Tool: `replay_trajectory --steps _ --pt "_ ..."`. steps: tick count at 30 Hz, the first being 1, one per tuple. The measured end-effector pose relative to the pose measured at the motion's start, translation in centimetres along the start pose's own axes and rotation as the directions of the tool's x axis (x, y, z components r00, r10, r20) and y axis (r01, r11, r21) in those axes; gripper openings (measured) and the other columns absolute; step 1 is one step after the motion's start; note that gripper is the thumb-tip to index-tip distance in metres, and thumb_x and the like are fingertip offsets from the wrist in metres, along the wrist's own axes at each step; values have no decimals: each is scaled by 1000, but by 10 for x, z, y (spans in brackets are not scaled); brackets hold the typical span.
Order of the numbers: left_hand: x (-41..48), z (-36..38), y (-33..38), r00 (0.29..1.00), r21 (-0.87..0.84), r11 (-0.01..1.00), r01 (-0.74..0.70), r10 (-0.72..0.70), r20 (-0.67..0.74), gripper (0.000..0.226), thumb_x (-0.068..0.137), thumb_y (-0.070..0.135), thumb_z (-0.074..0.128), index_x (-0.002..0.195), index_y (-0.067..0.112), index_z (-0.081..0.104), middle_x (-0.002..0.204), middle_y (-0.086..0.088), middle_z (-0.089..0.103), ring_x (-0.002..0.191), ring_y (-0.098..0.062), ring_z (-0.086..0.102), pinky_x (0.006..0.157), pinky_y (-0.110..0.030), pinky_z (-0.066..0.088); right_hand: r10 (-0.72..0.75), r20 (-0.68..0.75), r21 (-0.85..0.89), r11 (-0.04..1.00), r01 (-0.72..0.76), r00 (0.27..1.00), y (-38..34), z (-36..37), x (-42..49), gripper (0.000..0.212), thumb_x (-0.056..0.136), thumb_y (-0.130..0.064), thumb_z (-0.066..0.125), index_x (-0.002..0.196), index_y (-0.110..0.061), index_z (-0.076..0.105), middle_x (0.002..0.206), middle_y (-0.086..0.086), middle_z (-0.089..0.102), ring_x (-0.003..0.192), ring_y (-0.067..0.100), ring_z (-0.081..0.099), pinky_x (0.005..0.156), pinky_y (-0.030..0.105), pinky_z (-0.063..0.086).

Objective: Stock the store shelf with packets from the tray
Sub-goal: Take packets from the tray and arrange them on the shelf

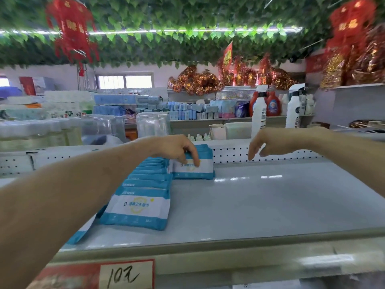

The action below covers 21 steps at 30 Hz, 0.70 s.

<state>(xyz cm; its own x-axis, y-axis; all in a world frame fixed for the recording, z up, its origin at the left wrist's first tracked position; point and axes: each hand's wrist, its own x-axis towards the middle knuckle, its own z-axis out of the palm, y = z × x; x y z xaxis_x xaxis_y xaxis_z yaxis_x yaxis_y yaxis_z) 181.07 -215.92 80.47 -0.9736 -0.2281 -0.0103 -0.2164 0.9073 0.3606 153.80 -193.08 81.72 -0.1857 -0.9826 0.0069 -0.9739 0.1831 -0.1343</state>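
Observation:
On the grey shelf [260, 205] stand blue-and-white wipe packets. One row [143, 197] runs from the front toward the back at the left. A second short stack [195, 170] stands upright against the perforated back panel [235, 154]. My left hand [177, 149] grips the top of the front packet of that back stack with curled fingers. To the right, my right hand [264, 144] hovers above the shelf near the back panel, fingers hanging loose and holding nothing. No tray is in view.
A red price tag [127, 275] reading 10 sits on the shelf's front lip. Behind the back panel are clear plastic boxes [153, 124], white spray bottles [259, 109] and further shelves of packaged goods. Bare shelf surface stretches across the right half.

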Motion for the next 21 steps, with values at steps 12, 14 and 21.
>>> replay_trajectory --steps 12,14,21 --pt "-66 -27 -20 968 -31 999 -20 11 -249 34 100 4 62 112 30 79 132 12 67 124 -10 62 114 -45 47 -95 -14 -29 995 95 995 -77 -13 26 44 96 -4 65 101 -46 78 105 -38 69 102 -12 65 89 16 49" --pt "-98 -43 -30 956 -60 998 11 -28 -291 35 101 3 60 113 29 79 126 9 72 122 -25 65 111 -52 49 -141 -19 8 990 141 990 -102 -18 38 42 96 -3 65 102 -42 79 104 -35 71 100 -9 67 89 20 54" --pt "-254 -70 -70 864 -91 954 287 -299 -405 35 102 1 57 117 26 78 114 11 75 108 -6 69 99 -30 56 -408 -40 28 912 409 912 -237 -13 96 37 98 -8 61 102 -41 78 103 -30 73 98 -11 67 90 18 49"
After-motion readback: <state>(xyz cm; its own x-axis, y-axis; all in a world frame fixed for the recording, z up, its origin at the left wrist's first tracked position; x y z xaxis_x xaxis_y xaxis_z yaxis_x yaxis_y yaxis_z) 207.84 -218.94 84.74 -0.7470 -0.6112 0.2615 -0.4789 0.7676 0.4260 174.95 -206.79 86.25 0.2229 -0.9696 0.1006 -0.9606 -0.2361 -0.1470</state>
